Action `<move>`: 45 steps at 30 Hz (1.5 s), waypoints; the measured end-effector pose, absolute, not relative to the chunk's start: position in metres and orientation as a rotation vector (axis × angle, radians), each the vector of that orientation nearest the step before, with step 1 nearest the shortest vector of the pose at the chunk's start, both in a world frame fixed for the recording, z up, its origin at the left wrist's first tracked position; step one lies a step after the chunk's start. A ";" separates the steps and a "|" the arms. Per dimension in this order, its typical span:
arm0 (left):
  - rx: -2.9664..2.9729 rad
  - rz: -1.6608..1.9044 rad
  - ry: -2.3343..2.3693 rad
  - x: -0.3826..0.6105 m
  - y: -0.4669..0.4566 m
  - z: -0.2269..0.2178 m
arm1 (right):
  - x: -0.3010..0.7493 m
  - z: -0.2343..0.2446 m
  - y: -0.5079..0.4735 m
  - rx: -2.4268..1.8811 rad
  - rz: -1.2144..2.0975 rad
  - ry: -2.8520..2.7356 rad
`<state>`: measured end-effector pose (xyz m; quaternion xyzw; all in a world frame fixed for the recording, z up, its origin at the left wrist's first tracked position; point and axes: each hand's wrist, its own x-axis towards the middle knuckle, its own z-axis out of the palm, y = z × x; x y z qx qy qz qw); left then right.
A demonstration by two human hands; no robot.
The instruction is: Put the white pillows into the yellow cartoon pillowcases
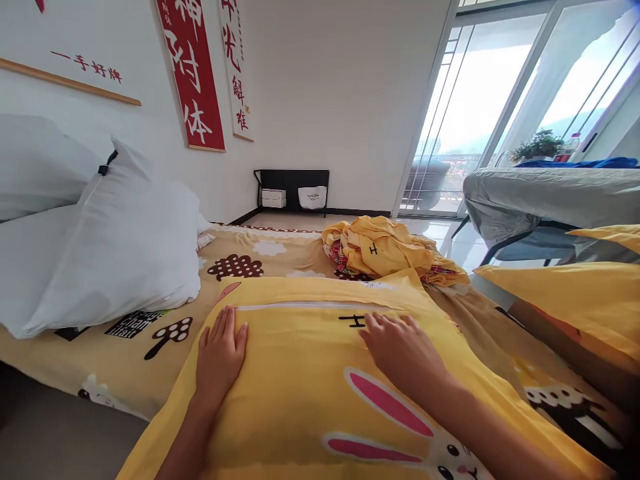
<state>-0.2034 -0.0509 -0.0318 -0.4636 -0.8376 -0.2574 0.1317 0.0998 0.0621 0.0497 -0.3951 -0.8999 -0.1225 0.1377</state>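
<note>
Head view, left hand: I see my left hand laid palm-down at lower left of centre, fingers straight and close together, thumb a little apart; it touches the yellow pillow near the left end of its zipper.
Right hand: my right hand rests on the same pillow, right of centre, fingers bent and lying near one another beside the black letter H; I cannot tell whether they pinch any cloth.
Yellow pillow: lower centre of the frame, lying flat on the bed, zipper toward the far edge, rabbit print at bottom right of centre, partly under my right forearm.
White pillow: a white pillow sits on the bed at left.
Yellow cloth: a crumpled heap of yellow cloth lies just beyond the yellow pillow, right of centre.
Surface: a grey-covered surface stands at right.
</note>
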 end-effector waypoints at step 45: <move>-1.229 -1.767 -2.504 -0.270 -0.025 -0.024 | -0.144 0.030 0.063 -0.435 0.009 -2.862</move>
